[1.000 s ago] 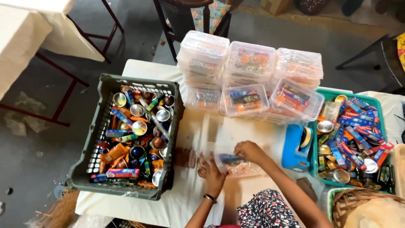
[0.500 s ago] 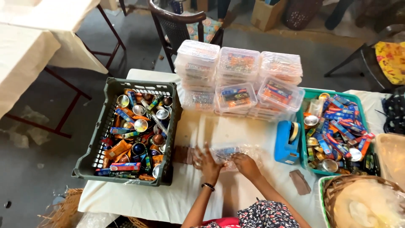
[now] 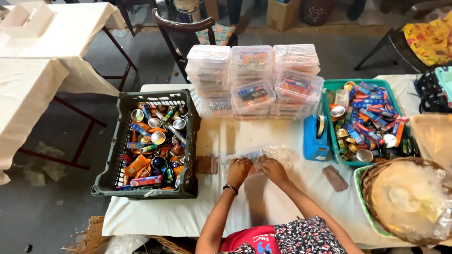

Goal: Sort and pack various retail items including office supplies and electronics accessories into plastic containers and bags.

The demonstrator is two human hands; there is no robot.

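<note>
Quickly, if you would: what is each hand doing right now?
Left hand: closed on the clear plastic bag.
Right hand: closed on the same bag.

A table covered with a white cloth (image 3: 263, 207) fills the middle and lower part of the frame. On its left side stands a dark grey crate (image 3: 120, 155), full of small colourful packets and round metal cups. At the upper centre, stacks of clear plastic boxes (image 3: 254, 77) stand close together. To the right of them is a blue tape dispenser (image 3: 314, 138), just beside a green tray (image 3: 335, 85) with more packets. A clear plastic bag (image 3: 278, 153) lies in the centre, a small brown block (image 3: 207, 164) to its left and another brown block (image 3: 335, 178) to its right. A woven basket (image 3: 372, 176) sits at the lower right.
</note>
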